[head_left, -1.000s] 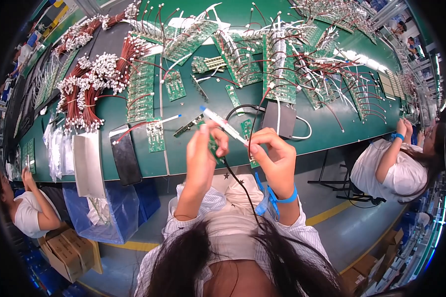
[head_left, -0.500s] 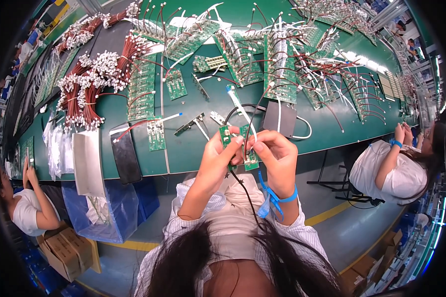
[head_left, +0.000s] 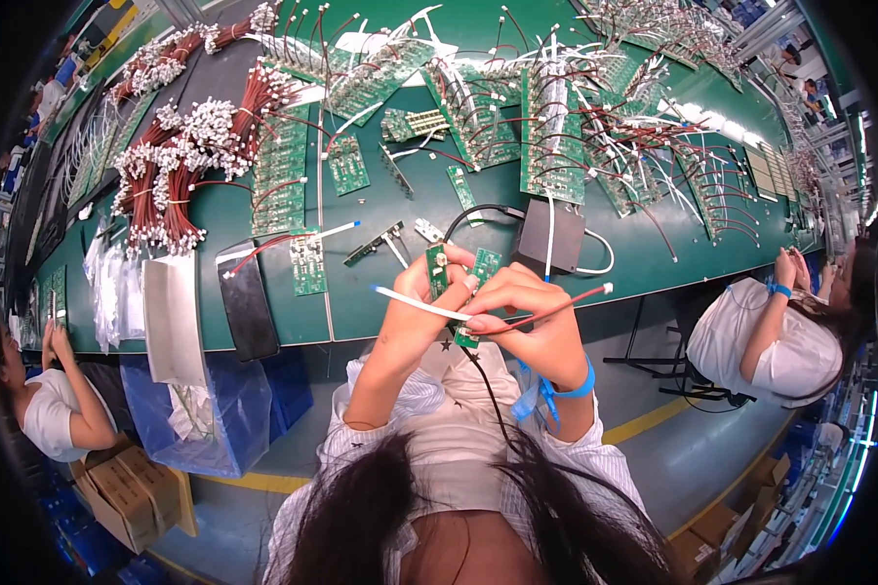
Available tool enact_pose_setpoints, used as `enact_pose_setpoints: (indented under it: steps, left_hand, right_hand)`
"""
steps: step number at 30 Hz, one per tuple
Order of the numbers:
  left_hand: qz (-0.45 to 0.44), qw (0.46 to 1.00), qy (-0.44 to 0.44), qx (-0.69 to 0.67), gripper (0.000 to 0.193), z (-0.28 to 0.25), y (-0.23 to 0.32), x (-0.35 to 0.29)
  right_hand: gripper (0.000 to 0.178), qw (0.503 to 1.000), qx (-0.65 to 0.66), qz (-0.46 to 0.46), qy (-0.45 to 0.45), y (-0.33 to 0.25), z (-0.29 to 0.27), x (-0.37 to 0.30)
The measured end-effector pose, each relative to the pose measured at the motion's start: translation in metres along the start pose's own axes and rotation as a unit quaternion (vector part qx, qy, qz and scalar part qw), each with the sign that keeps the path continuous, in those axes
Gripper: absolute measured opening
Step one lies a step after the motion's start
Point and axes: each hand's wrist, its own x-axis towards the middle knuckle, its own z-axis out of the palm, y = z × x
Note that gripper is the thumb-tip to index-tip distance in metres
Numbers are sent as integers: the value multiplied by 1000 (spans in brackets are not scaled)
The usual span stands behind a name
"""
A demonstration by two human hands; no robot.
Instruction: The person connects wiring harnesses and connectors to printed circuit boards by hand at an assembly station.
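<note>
My left hand (head_left: 407, 310) is closed on a small green circuit board (head_left: 436, 265), its thumb pointing toward the other hand. Another small green circuit board (head_left: 486, 261) stands between both hands, its lower end showing under my fingers. My right hand (head_left: 537, 317), with a blue strap on the wrist, pinches a white flat cable (head_left: 415, 302) against this board. The cable's blue tip lies across my left hand. A red-and-dark wire (head_left: 566, 304) with a white plug sticks out to the right over my right fingers. My fingers hide where the wires meet the board.
A dark box (head_left: 550, 237) with black and white cables stands just beyond my hands. Loose boards (head_left: 308, 265), a black pad (head_left: 247, 302) and bundled red wires (head_left: 176, 185) lie left. Wired board panels (head_left: 551, 146) fill the back. Co-workers sit at both sides.
The white flat cable has swung from pointing away to lying leftward across my left hand. The red wire now points right. My right hand has turned and moved closer to my left.
</note>
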Motion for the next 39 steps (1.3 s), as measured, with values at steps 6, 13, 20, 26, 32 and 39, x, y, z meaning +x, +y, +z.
enact_pose_setpoints:
  steps: [6,13,20,26,32,39]
  left_hand:
    - [7,995,-74,69,16,-11,1,1]
    - [-24,985,-153,82,22,-11,5,-2]
    - [36,973,-183,132,19,-10,2,-4]
    - [42,966,-131,-217,41,-5,16,-7]
    - [141,950,-70,-271,37,4,18,-6]
    - [157,958,39,-237,31,21,17,-9]
  right_hand:
    - [9,1000,-1,-3,-3,-8,-1,2]
    - [9,996,83,31,-33,-24,-1,-1]
    - [9,986,157,-9,-47,-27,4,2]
    - [7,972,215,60,75,-39,4,-6]
    - [7,981,116,125,97,-30,19,-10]
    - [3,979,-30,108,170,-31,37,-10]
